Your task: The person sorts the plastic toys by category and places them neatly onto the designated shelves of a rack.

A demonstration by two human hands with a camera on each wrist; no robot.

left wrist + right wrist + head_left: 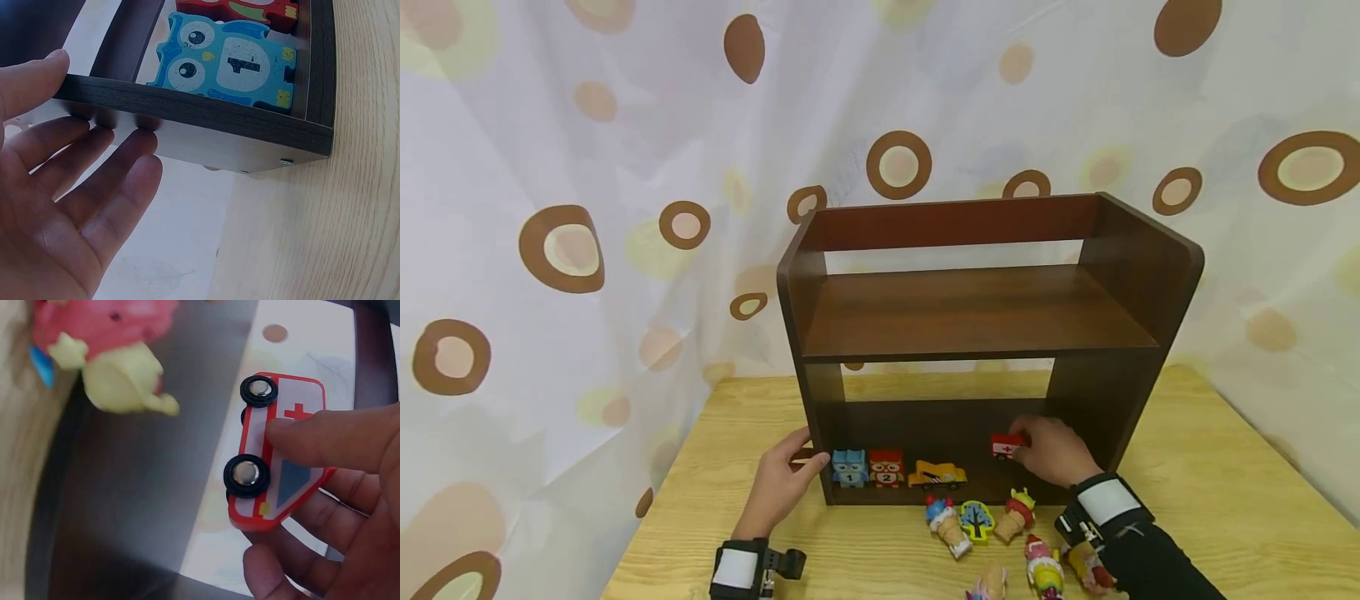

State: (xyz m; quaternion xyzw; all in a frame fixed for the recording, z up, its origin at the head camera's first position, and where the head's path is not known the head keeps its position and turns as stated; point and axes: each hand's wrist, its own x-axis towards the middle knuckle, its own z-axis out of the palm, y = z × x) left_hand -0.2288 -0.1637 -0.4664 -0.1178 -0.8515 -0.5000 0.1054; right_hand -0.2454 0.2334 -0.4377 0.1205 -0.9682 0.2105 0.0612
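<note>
My right hand pinches a red and white toy ambulance with a red cross between thumb and fingers, inside the lower level of a dark brown shelf. The ambulance's black wheels show in the right wrist view. My left hand grips the edge of the shelf's left side panel, its thumb at the front and its fingers along the outer face. Lined up on the bottom board are a blue owl block marked 1, a red owl block marked 2 and a yellow toy truck.
In front of the shelf, on the wooden table, lie several ice-cream-cone toys, including one with a blue top and one with a red top. Between these two is a yellow-edged tree piece. A patterned curtain hangs behind.
</note>
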